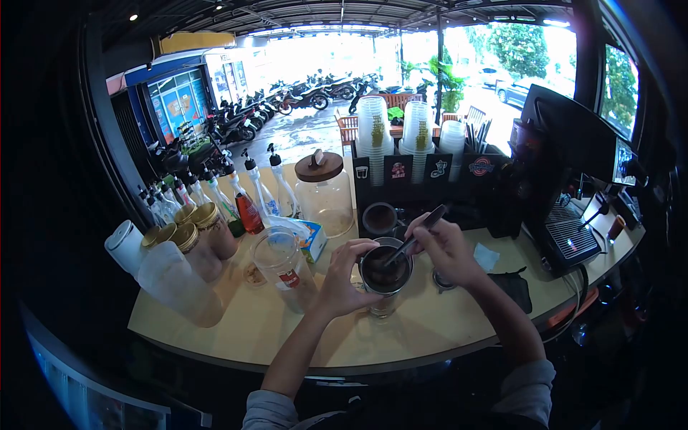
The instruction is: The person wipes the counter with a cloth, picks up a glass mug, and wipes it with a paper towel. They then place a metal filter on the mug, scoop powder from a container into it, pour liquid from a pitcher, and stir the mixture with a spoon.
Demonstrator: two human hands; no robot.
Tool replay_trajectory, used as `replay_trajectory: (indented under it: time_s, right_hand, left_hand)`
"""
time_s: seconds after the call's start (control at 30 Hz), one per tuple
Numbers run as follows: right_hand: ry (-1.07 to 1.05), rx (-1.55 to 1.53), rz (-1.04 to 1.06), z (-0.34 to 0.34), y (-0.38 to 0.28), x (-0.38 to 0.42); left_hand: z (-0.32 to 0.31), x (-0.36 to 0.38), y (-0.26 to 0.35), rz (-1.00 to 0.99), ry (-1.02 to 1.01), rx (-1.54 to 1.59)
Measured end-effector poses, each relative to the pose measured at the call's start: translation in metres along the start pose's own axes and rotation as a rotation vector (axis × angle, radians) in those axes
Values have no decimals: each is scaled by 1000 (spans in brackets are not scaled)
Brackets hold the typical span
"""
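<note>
Near the middle of the wooden counter [444,326], a round metal-rimmed cup [387,281] with dark contents sits over a clear glass [383,308]. My left hand [345,281] wraps round the cup's left side, thumb and fingers on its rim. Pinched in my right hand [446,249] is a dark-handled utensil [433,217], slanting down into the cup. The utensil's lower end is hard to make out in the dark contents. Just behind the cup stands another round dark container [380,217].
Left of my hands are a clear tumbler [279,258], a wooden-lidded jar [326,193], pump bottles [247,208] and gold-lidded jars [208,229]. Stacked plastic cups [373,132] stand in a black organizer [419,172] behind. An espresso machine [573,229] and dark cloth [510,289] are right.
</note>
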State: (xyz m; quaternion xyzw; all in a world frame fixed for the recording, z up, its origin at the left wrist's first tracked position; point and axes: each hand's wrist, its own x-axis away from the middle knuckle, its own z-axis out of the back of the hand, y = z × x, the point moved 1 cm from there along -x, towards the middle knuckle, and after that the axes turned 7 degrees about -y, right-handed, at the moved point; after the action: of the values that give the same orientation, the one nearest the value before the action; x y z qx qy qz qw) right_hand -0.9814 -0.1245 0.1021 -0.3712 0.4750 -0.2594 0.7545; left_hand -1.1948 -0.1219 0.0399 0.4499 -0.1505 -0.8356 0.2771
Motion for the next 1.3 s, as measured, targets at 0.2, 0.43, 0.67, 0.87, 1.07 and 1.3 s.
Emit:
replay_trajectory:
  time_s: [0.2, 0.43, 0.67, 0.87, 1.07, 1.3]
  right_hand:
    - [21, 108, -8, -2, 2, 4]
    - [-53, 107, 5, 6, 4, -1]
    - [-126, 133, -17, 15, 1, -9]
    - [-160, 98, -28, 10, -1, -9]
    - [-237, 123, 26, 9, 4, -9]
    - [-205, 73, -5, 6, 6, -7]
  left_hand:
    - [-2, 0, 3, 10, 41, -64]
    - [4, -1, 6, 19, -4, -81]
    - [7, -4, 6, -18, -94, -32]
    - [8, -4, 6, 1, -116, -45]
    - [7, -5, 6, -23, -119, -89]
    - [6, -5, 7, -26, -113, -115]
